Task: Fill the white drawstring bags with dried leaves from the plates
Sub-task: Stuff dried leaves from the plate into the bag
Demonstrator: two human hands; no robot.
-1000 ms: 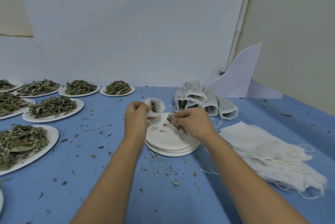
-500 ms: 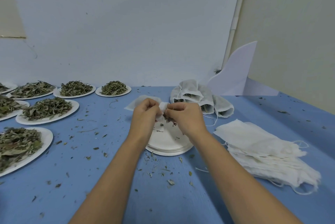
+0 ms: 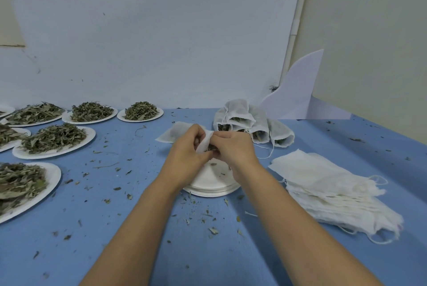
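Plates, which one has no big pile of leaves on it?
The top plate of the stack under the left hand and right hand: it carries only a few crumbs. Every plate on the left holds a heap of dried leaves.

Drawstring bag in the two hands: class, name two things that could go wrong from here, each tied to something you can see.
First, the left hand grips the bag while the right hand pinches dried leaves at its mouth; some may fall past it, like the scraps on the table. Second, the filled bags lie with mouths open, so a knock could spill them.
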